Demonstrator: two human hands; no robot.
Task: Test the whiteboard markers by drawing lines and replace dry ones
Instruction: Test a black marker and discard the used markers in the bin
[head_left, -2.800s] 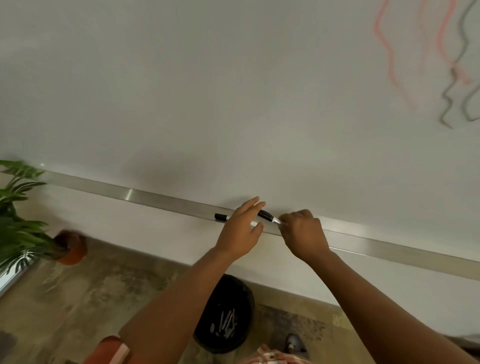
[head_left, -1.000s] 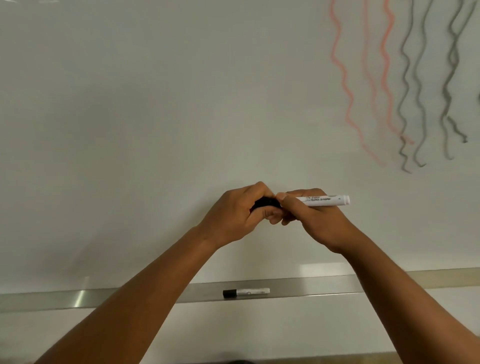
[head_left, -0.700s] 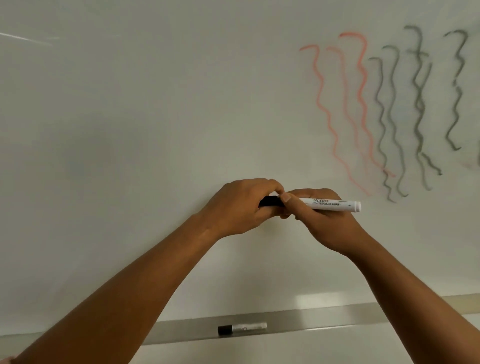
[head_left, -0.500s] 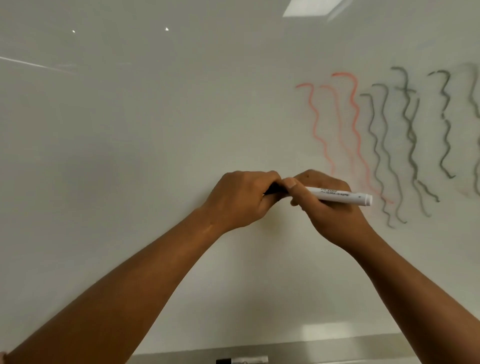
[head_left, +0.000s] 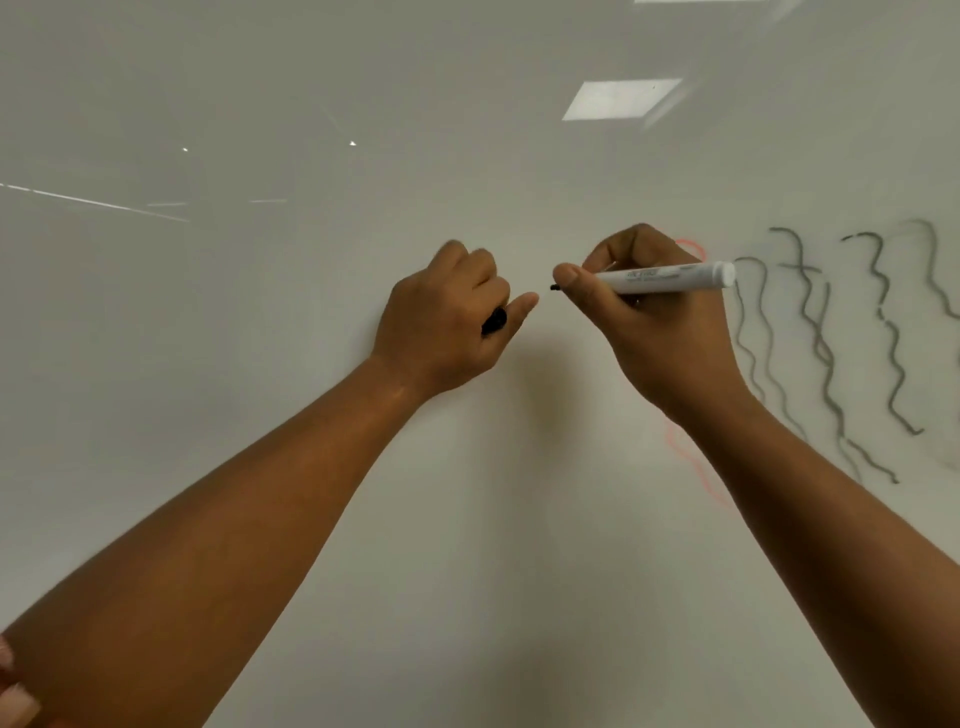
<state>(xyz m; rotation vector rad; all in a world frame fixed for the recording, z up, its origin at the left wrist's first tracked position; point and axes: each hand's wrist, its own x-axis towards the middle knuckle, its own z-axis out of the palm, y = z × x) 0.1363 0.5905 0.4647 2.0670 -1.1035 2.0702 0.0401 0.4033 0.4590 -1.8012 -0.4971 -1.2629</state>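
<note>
Both my hands are raised in front of the whiteboard (head_left: 260, 364). My right hand (head_left: 654, 322) grips a white marker (head_left: 665, 278) that lies level, its bare black tip pointing left. My left hand (head_left: 447, 322) is curled around the marker's black cap (head_left: 494, 321), which pokes out below the thumb. A small gap separates the cap from the tip. Whether the tip touches the board cannot be told.
Several wavy grey lines (head_left: 821, 353) run down the board to the right of my right hand. A faint red wavy line (head_left: 701, 467) shows partly behind my right wrist. A ceiling light reflection (head_left: 621, 98) glares on the board's upper part.
My left hand has pulled the black cap off the marker and moved left with it. The view has tilted upward, so the tray and the spare marker on it have dropped out of sight.
</note>
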